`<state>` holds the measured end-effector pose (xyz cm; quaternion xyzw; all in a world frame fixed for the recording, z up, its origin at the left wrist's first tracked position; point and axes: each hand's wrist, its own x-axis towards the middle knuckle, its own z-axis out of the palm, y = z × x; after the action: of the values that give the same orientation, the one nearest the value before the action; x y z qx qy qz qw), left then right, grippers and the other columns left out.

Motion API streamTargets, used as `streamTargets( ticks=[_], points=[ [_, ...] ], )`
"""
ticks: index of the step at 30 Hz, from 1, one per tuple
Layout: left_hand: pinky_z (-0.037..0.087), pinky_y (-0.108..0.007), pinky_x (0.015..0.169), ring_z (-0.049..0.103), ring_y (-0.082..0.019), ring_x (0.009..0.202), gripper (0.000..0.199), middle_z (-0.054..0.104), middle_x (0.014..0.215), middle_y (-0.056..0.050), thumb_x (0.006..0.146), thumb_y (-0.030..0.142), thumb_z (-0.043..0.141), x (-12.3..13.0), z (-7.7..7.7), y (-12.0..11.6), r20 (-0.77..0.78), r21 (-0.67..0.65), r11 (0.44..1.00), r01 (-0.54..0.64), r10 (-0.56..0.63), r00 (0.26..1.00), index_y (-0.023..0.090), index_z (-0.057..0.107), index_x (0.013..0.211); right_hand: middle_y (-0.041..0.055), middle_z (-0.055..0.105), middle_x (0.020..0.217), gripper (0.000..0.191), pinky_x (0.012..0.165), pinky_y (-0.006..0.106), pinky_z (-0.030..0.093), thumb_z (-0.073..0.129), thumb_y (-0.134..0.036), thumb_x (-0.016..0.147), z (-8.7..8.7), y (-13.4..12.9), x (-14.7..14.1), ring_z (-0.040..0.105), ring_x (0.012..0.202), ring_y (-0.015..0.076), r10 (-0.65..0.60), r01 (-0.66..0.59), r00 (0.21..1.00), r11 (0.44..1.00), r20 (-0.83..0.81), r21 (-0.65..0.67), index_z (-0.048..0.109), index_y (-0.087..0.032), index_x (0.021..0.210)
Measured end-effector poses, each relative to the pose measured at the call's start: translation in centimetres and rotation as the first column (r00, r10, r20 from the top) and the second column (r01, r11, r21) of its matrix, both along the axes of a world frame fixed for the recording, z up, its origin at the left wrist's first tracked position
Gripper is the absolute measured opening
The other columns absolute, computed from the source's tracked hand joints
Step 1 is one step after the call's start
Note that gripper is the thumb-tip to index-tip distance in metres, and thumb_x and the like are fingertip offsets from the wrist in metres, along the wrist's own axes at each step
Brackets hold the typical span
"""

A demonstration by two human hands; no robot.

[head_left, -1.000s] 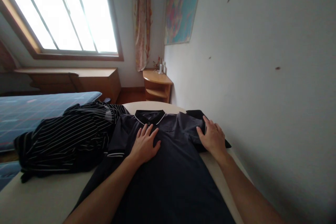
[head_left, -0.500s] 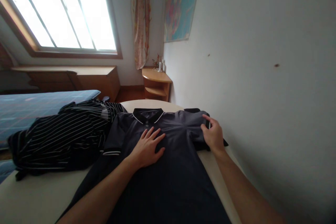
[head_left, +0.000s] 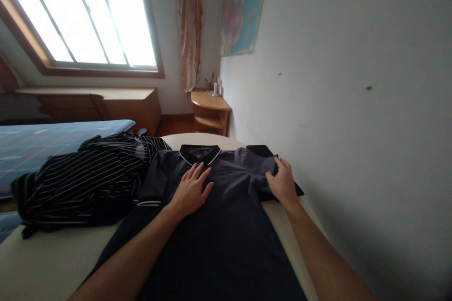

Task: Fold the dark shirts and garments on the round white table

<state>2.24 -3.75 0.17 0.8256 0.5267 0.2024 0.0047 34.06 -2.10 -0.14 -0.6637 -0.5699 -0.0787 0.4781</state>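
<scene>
A dark polo shirt (head_left: 226, 225) lies spread face up on a cream surface (head_left: 70, 254), its black, white-edged collar at the far end. My left hand (head_left: 191, 191) rests flat on the chest just below the collar, fingers spread, covering part of the button placket. At the sleeve on the right, my right hand (head_left: 282, 179) pinches the cuff between thumb and fingers. Some black cloth shows beneath and beyond that sleeve. The other sleeve lies flat, with white stripes at its cuff.
Black striped clothing (head_left: 88, 181) is heaped left of the shirt, beside a blue checked mattress (head_left: 67, 134). A white wall (head_left: 353, 127) runs close along the right. Behind stand a wooden corner shelf (head_left: 210, 99) and a desk (head_left: 130, 94).
My left hand has slid slightly left and toward the collar. My right hand has closed on the cuff, and the sleeve's end has shifted a little.
</scene>
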Motion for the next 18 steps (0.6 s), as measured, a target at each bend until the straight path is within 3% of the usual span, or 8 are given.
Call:
streamTargets(
  ticks=[3, 7, 10, 14, 18],
  points=[
    [0.031, -0.051, 0.117, 0.028, -0.033, 0.149, 0.057, 0.036, 0.160, -0.013, 0.100, 0.048, 0.044, 0.0, 0.4, 1.4, -0.037, 0.003, 1.000, -0.025, 0.025, 0.999, 0.021, 0.044, 0.150, 0.0221, 0.055, 0.135, 0.059, 0.115, 0.050, 0.038, 0.051, -0.018, 0.076, 0.3, -0.1, -0.2, 0.052, 0.128, 0.0323, 0.043, -0.043, 0.999, 0.999, 0.006, 0.027, 0.058, -0.005, 0.133],
    [0.023, -0.047, 0.121, 0.025, -0.030, 0.150, 0.056, 0.038, 0.158, -0.013, 0.100, 0.044, 0.043, 0.5, 2.0, 4.5, -0.070, 0.012, 0.998, -0.057, 0.058, 0.996, 0.017, 0.042, 0.149, 0.0213, 0.053, 0.141, 0.059, 0.118, 0.049, 0.036, 0.048, -0.016, 0.079, 0.5, -0.2, -0.3, 0.049, 0.133, 0.0301, 0.076, -0.077, 0.997, 0.997, 0.005, 0.029, 0.055, -0.006, 0.136],
    [0.024, -0.044, 0.120, 0.031, -0.027, 0.148, 0.056, 0.039, 0.158, -0.008, 0.102, 0.046, 0.037, 0.9, 2.8, 6.6, -0.084, -0.042, 0.998, -0.046, 0.042, 0.996, 0.022, 0.037, 0.152, 0.0222, 0.053, 0.140, 0.060, 0.118, 0.048, 0.036, 0.047, -0.016, 0.078, 0.4, -0.2, -0.3, 0.049, 0.133, 0.0301, 0.067, -0.067, 0.998, 0.998, 0.007, 0.021, 0.054, -0.004, 0.136],
    [0.029, -0.059, 0.114, 0.044, -0.036, 0.138, 0.061, 0.050, 0.150, -0.014, 0.102, 0.054, 0.030, 1.0, 2.1, 8.2, -0.115, -0.119, 0.981, -0.151, 0.138, 0.984, 0.021, 0.040, 0.151, 0.0228, 0.054, 0.138, 0.061, 0.117, 0.050, 0.037, 0.050, -0.019, 0.076, 0.0, 0.1, -0.1, 0.050, 0.131, 0.0319, 0.045, -0.045, 0.999, 0.999, -0.006, 0.012, 0.055, -0.004, 0.136],
    [0.025, -0.064, 0.113, 0.040, -0.041, 0.140, 0.067, 0.046, 0.151, -0.022, 0.100, 0.056, 0.030, 0.9, 1.2, 8.6, -0.133, -0.139, 0.954, -0.265, 0.247, 0.960, 0.013, 0.039, 0.151, 0.0231, 0.054, 0.137, 0.060, 0.116, 0.050, 0.037, 0.052, -0.022, 0.077, -0.3, 0.4, -0.1, 0.051, 0.130, 0.0325, 0.054, -0.054, 0.998, 0.998, -0.019, 0.027, 0.056, -0.005, 0.135]
  ],
)
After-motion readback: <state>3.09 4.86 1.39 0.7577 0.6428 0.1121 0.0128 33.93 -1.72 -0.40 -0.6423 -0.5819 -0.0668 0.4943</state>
